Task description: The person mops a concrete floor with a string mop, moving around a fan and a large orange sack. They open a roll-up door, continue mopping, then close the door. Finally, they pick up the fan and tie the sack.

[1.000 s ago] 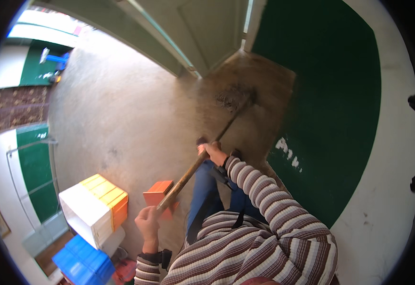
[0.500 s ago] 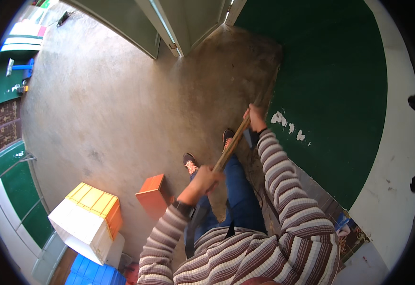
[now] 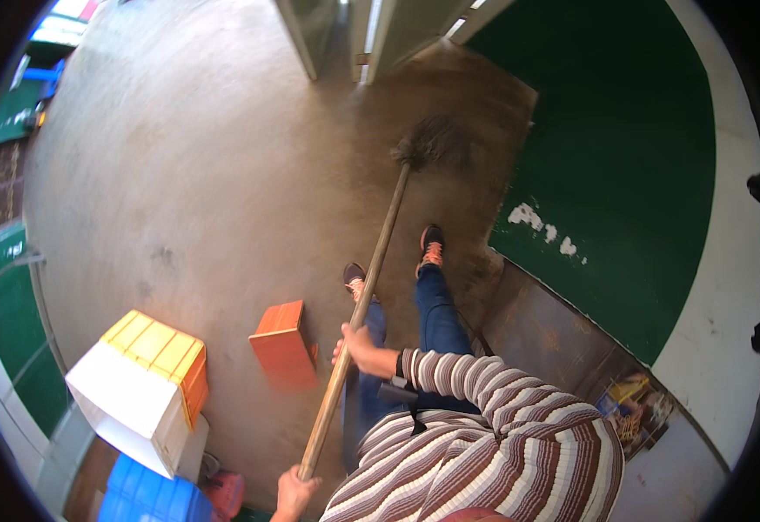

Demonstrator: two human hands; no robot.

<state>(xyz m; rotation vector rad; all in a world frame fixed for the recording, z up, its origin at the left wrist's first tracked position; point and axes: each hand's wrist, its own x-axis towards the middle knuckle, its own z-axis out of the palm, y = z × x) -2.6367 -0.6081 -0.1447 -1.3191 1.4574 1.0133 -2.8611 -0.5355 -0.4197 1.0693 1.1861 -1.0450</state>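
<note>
A mop with a long wooden handle slants across the middle of the view. Its dark, stringy head lies on the concrete floor beyond my feet, slightly blurred. My right hand is wrapped round the handle partway up, in front of my legs. Lower down, close to the bottom edge, my left hand grips the handle near its end. The left forearm is mostly out of view.
An orange box-like stool stands left of my feet. White and yellow crates and a blue bin sit at the lower left. A green wall runs along the right; folding door panels stand ahead.
My right hand has come back toward my body and left, while my left hand has dropped to the lower edge. The mop head now shows ahead on the floor.
</note>
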